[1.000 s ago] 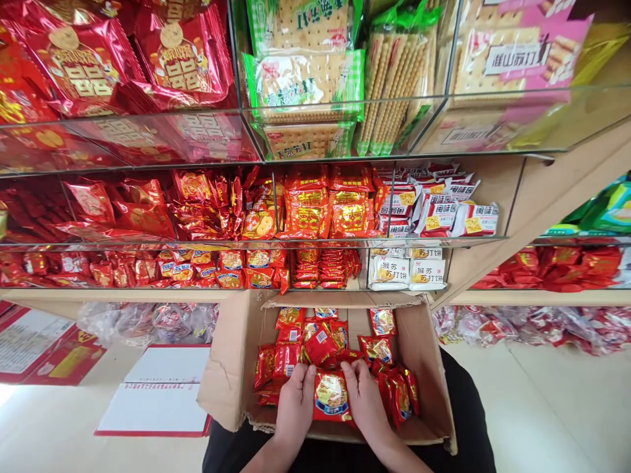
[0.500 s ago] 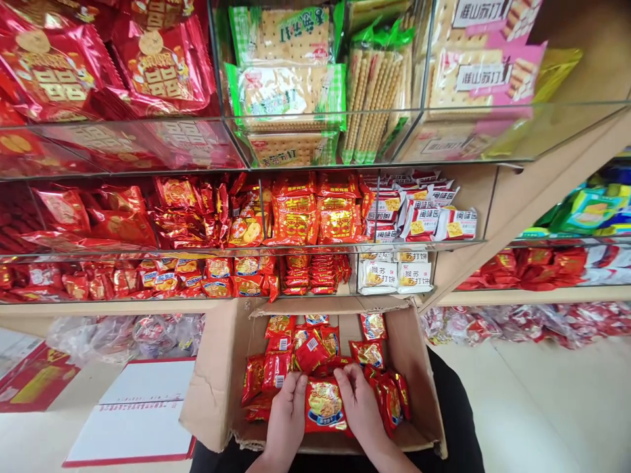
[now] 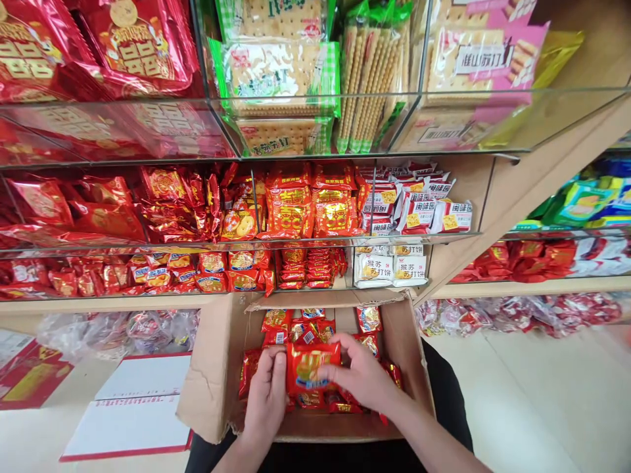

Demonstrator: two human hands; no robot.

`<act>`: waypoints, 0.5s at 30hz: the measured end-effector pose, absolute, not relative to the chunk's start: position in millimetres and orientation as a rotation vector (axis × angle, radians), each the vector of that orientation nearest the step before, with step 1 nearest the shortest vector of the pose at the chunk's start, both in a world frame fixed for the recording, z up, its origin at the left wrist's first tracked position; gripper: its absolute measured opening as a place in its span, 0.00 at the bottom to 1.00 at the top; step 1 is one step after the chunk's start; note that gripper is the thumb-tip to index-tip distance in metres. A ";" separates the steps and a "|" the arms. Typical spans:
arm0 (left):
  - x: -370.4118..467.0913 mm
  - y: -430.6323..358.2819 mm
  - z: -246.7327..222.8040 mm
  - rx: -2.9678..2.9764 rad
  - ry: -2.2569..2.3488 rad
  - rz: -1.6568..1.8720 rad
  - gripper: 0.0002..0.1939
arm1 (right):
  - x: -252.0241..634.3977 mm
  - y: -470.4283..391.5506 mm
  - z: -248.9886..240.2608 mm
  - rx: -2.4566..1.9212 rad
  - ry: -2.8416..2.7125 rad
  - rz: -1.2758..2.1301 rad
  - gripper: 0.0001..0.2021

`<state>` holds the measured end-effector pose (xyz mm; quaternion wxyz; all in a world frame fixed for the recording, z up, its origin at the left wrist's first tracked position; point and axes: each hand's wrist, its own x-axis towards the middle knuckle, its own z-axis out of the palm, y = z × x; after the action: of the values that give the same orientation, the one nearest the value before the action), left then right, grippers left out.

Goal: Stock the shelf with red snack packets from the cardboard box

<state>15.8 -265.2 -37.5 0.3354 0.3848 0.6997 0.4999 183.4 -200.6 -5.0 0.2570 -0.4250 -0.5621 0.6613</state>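
A small red biscuit packet (image 3: 306,360) with a gold and blue print is held up over an open cardboard box (image 3: 421,394). My left hand (image 3: 269,387) is closed on the packet's left edge, fingers curled. My right hand (image 3: 363,374) grips the right side, its thumb across the printed front and its fingers along the top edge. Beneath and behind lie more red biscuit packets (image 3: 277,320), loose in the box. The box rests against my dark-clothed lap, partly hidden by my forearms.
Shelves of wrapped biscuits stand ahead, with a clear front panel (image 3: 296,138) on the upper tier. White cracker packets (image 3: 374,268) sit on the lower shelf behind the box. On the floor at left lies a white carton with red edges (image 3: 133,420); bagged goods (image 3: 493,315) lie under the shelves.
The packet has been lifted higher off the pile, between both hands. My right thumb now lies over its front. The view has shifted slightly.
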 end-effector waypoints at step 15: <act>-92.7 -298.3 -105.9 1.726 2.653 0.859 0.29 | 127.3 3.5 -26.6 -1.743 -1.750 0.757 0.11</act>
<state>-92.7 -298.3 -105.9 -0.0689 0.5252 0.8069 0.2613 127.3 3.5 -26.6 0.2754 -0.6487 -0.6511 0.2817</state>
